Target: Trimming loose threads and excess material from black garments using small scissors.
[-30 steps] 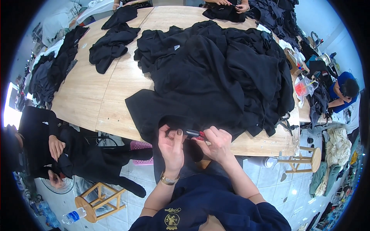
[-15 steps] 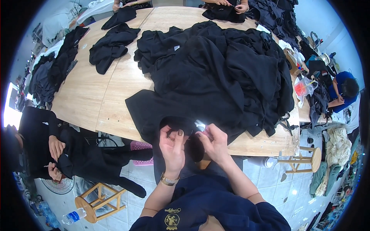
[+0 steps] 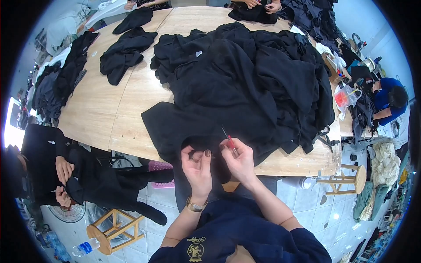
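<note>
My left hand (image 3: 197, 168) pinches the edge of a black cloth garment (image 3: 199, 125) at the table's near edge, thumb and fingers closed on a curved part of it. Close beside it on the right, my right hand (image 3: 239, 162) is closed around small thread snips (image 3: 230, 142) with a red handle. Their thin metal tip points up and away, over the black cloth. Part of the garment hangs below the table edge, between my hands and my body. Whether the snips touch the cloth I cannot tell.
A large heap of black garments (image 3: 285, 74) covers the table's middle and right. Another black piece (image 3: 125, 55) lies far left on the wooden table (image 3: 94, 116). A co-worker at left handles black cloth (image 3: 118, 179); others work opposite and at right. Wooden stools (image 3: 103, 239) stand on the floor.
The snips in my right hand have turned, so their narrow side and red handle now show instead of a bright, shiny face. My left hand keeps its pinch on the cloth.
</note>
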Demonstrator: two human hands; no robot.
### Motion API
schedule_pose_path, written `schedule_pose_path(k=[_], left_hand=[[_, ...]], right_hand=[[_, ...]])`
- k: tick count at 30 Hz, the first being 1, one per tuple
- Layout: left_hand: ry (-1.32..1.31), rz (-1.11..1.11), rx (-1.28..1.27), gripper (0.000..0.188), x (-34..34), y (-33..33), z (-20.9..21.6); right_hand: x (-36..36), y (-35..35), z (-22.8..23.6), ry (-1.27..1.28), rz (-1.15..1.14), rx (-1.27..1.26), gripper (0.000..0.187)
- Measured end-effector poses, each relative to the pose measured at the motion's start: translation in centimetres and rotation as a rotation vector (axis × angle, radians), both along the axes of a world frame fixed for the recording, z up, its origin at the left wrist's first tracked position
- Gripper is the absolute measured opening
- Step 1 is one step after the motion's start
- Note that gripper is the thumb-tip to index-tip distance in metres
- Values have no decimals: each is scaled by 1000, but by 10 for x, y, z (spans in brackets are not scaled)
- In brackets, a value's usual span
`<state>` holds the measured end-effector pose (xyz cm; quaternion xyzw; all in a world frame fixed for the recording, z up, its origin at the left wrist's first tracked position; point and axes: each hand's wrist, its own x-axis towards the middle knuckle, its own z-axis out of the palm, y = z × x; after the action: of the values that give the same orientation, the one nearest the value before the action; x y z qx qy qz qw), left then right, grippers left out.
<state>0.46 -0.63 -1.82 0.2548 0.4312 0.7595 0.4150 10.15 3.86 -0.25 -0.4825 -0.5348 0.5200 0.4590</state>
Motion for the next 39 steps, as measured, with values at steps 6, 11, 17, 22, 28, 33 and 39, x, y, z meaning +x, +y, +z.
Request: schedule_pose_path(k=[6,11,17,22,28,33,39], left_hand=[[210,61,-35,34,7,-1,5],[262,71,-11,35,9,-2,-1],[-159,-84,-20,32,-2,3,2],[-517,-202,-15,22,-9,4,8],[-592,-269,-63,19,-14,4,14],[-633,-291,-34,18,-20,4,13],[-646,-312,2,17,-22,3,9]], right_hand=[[0,-3,-2,19,15,63,7],[2,-2,11,-236,23,173,7],[3,-1,14,297,78,-170,6],[13,0,12,613,191,-306,10],[17,1,-2,67,157,87,17],[22,1,-9,-414,77,542,26],[26,2,-9,-604,100,721,29]])
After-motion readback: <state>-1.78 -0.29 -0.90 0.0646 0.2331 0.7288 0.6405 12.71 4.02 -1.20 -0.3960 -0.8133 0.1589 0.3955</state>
